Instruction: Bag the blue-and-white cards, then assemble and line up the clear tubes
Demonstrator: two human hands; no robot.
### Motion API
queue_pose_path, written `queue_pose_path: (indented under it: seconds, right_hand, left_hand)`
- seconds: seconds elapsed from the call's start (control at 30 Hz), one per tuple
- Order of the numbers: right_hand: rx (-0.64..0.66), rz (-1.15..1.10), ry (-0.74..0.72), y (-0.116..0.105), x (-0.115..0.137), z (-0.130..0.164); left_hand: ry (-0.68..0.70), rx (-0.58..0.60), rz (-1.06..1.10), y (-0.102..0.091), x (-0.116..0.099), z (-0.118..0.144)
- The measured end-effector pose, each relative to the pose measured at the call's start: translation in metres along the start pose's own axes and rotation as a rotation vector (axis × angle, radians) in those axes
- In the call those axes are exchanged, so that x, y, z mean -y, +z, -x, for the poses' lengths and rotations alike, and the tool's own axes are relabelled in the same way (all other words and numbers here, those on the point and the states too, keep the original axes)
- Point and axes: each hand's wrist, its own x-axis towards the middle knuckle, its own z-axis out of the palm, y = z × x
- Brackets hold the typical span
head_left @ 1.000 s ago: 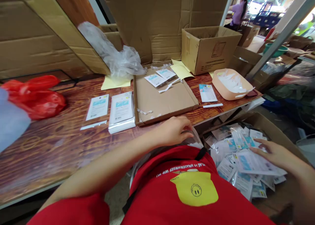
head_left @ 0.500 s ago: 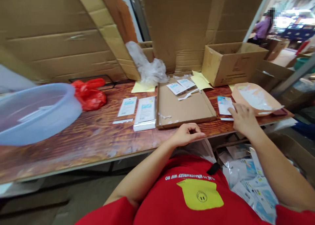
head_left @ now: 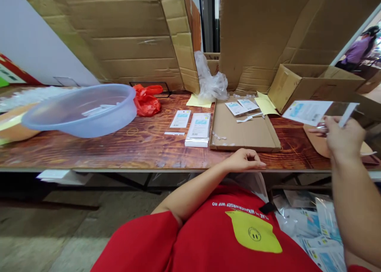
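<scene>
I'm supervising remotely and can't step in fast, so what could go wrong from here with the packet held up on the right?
1. The right hand pinches the packet at one end only, raised above the table; it may slip and drop among the loose packets below the table edge.
2. The blue basin looks tilted and partly over the front edge; a bump could tip it off.
3. The left hand rests at the edge near the flat cardboard tray, which a nudge might shift.

A flat clear-sleeved packet with a white card insert and a blue printed patch is held raised above the right end of the wooden table. It is tilted slightly, nearly level, its transparent flap projecting past the gripping fingers.
</scene>
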Motion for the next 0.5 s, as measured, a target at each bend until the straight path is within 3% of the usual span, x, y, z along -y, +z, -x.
queue_pose_path:
  seconds: [0.07, 0.13, 0.27, 0.37, 0.5]
  right_hand:
    - [-0.071, -0.343, 0.333, 0.026, 0.012, 0.027]
    - [-0.059, -0.441, 0.419, 0.055, 0.019, 0.061]
    - [0.108, -0.602, 0.588, 0.094, 0.024, 0.126]
    - [0.233, -0.64, 0.646, 0.099, 0.028, 0.151]
    - [0.482, -0.529, 0.616, 0.076, 0.034, 0.157]
  left_hand:
    - [-0.04, -0.09, 0.096, 0.005, -0.003, 0.0]
    - [-0.122, -0.214, 0.213, 0.009, -0.008, -0.001]
    - [-0.287, -0.363, 0.32, 0.009, -0.02, -0.003]
    - [-0.408, -0.437, 0.314, 0.004, -0.028, -0.002]
    - [-0.448, -0.478, 0.324, 0.002, -0.031, 0.003]
